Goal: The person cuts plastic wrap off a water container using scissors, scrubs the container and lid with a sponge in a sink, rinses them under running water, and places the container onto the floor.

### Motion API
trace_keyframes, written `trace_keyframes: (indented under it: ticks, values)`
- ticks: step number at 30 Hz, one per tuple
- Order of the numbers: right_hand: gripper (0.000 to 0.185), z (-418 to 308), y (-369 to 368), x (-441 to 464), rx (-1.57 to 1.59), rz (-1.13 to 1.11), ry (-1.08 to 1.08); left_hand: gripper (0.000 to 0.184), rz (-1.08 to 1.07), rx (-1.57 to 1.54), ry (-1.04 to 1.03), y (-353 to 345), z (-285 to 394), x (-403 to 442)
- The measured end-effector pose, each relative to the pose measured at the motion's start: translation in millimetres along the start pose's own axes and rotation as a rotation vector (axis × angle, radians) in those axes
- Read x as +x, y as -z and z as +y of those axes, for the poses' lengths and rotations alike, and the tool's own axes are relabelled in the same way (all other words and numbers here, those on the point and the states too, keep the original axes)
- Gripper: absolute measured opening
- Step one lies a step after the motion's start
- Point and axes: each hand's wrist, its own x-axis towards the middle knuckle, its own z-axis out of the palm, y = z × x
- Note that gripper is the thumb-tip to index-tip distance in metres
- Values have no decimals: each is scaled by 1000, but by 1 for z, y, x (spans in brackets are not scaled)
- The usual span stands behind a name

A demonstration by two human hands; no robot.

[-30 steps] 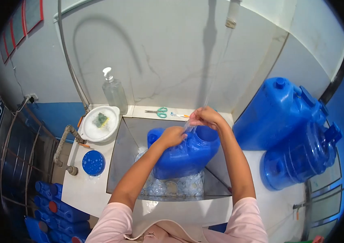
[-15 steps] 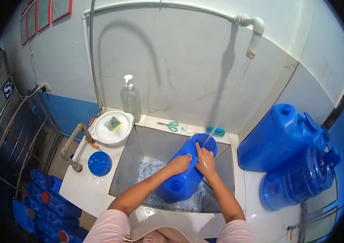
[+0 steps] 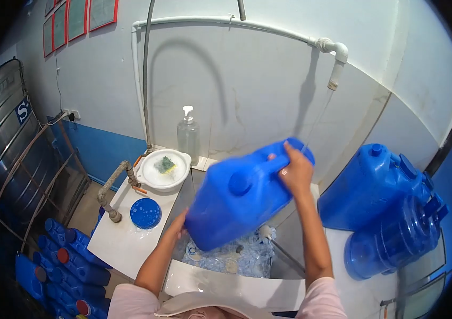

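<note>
Blue plastic makes up the jug, tilted in your hands above the sink, its wide mouth towards the wall. Your right hand is closed around the handle near that mouth. Your left hand touches the jug's lower end; its fingers are partly hidden, so you can't tell how far it's open. A thin stream falls from the spout. Beside the sink sit a soapy white bowl and a round blue lid.
</note>
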Motion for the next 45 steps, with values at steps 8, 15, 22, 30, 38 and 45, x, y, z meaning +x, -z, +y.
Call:
trace_keyframes:
  ticks: [8,15,22,30,38,45]
  values:
    - [45,30,-2,37,-130,-333,-282,55,-194,-417,-48,-13,-24,-90]
    - [32,6,7,36,15,-273,-471,46,6,-141,-381,23,102,-168]
    - [30,6,9,31,-120,-415,-478,43,-57,-306,-132,28,28,-141]
    - [35,-9,36,48,88,-182,-457,53,-75,-169,-441,26,97,-145]
    - [37,-20,15,29,-125,-410,-505,47,-64,-254,-321,55,67,-161]
    - [36,0,23,43,-10,-219,-531,48,-55,-270,-372,29,86,-115]
